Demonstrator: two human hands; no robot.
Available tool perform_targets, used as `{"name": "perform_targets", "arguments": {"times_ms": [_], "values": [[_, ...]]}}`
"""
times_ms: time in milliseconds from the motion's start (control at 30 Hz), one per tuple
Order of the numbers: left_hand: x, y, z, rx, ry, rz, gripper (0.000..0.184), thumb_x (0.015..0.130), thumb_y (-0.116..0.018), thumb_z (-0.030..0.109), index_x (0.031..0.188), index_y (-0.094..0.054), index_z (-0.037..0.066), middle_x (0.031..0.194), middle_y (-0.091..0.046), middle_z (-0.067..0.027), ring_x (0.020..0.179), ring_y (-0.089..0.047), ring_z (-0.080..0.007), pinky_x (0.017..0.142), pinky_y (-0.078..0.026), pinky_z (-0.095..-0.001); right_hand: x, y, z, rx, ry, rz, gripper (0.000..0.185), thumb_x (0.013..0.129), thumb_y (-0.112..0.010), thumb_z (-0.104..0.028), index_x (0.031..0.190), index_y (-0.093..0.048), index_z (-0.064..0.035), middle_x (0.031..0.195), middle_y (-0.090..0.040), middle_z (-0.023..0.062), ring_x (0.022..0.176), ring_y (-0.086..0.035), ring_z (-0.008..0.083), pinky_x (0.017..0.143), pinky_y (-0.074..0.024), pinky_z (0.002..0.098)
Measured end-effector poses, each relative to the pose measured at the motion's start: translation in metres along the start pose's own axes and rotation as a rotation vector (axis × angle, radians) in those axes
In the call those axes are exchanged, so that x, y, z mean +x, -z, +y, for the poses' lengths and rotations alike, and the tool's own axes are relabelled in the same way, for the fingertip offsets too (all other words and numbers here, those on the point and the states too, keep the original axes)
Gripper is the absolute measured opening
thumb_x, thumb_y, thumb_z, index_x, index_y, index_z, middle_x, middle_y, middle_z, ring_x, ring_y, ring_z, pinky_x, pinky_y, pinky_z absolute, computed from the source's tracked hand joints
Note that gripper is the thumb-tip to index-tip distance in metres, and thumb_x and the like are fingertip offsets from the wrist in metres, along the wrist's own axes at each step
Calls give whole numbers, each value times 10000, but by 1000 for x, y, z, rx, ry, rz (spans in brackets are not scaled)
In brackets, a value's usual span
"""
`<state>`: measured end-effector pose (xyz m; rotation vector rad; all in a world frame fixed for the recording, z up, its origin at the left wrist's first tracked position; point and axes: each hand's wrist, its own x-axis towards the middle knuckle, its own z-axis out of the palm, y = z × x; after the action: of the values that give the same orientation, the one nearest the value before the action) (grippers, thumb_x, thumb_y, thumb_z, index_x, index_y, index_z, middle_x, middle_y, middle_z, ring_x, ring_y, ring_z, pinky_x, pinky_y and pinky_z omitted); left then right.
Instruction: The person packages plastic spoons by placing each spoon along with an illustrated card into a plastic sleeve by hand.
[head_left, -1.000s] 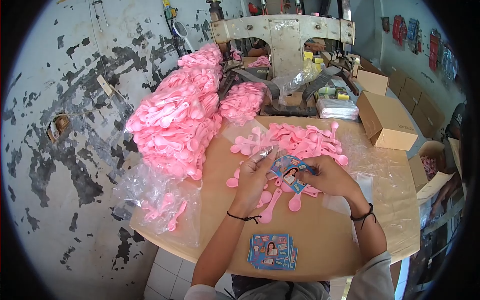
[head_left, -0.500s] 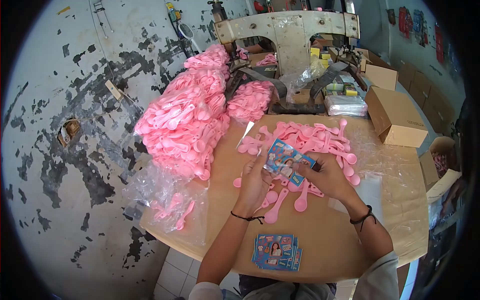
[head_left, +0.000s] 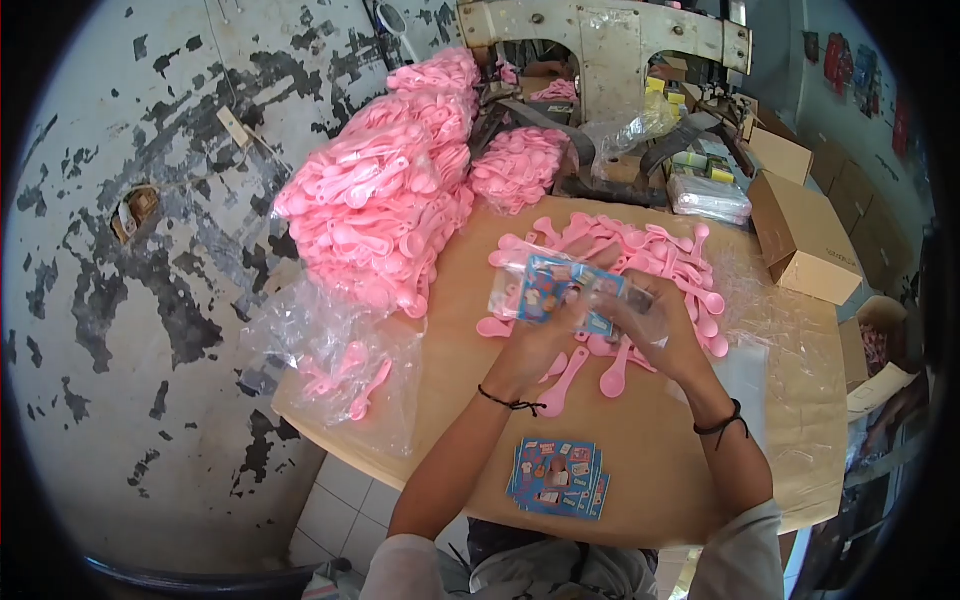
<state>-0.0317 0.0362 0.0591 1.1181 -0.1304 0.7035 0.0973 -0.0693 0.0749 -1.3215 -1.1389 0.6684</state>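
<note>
A blue printed card (head_left: 543, 285), with clear plastic film about it, is held over the heap of pink measuring spoons (head_left: 655, 262). My left hand (head_left: 548, 338) grips it from below, fingers closed at its lower edge. On the other side, my right hand (head_left: 660, 325) has its fingers closed on the card's right part and the plastic; motion blurs them slightly. Nearer my body lies a small stack of similar blue cards (head_left: 555, 470) on the brown-covered table (head_left: 465, 385). A few loose spoons, such as a pink measuring spoon (head_left: 565, 385), lie just under my hands.
Bulging clear bags of pink spoons (head_left: 380, 200) are piled against the left wall. An opened plastic bag (head_left: 340, 365) with several spoons lies at the table's left edge. Flat clear bags (head_left: 745, 380) are by my right forearm. Behind stand a metal machine (head_left: 610, 50) and a cardboard box (head_left: 805, 240).
My hands have shifted on the card, the left one now lower and more beneath it. Clear plastic shows wider around the card. The whole view has tilted down slightly.
</note>
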Motion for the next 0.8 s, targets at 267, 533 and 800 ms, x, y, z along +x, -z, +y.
{"name": "perform_targets", "arguments": {"times_ms": [267, 533, 800], "values": [[8, 49, 6, -253, -230, -31, 361, 920, -587, 65, 1255, -454, 69, 1263, -544, -131, 1243, -493, -278, 1098, -351, -427, 7, -3, 37, -408, 130, -468, 172, 899, -626, -120, 1046, -662, -38, 833, -635, 107, 757, -605, 172, 714, -496, 326], [11, 55, 6, -130, -202, 36, 382, 922, -571, 43, 1279, -437, 59, 1356, -494, -170, 1327, -414, -347, 1148, -287, -479, -1, -1, 59, -995, 406, -416, 264, 809, -640, -55, 1071, -662, -41, 1033, -649, 131, 916, -606, 271, 837, -488, 391], [14, 62, 1, -322, -224, 202, 335, 965, -517, 56, 1289, -429, 56, 1386, -467, -154, 1329, -412, -329, 1137, -330, -441, 12, 47, -12, -460, 163, 8, 183, 953, -565, -145, 971, -634, 23, 801, -631, 104, 698, -587, 132, 663, -471, 259]]}}
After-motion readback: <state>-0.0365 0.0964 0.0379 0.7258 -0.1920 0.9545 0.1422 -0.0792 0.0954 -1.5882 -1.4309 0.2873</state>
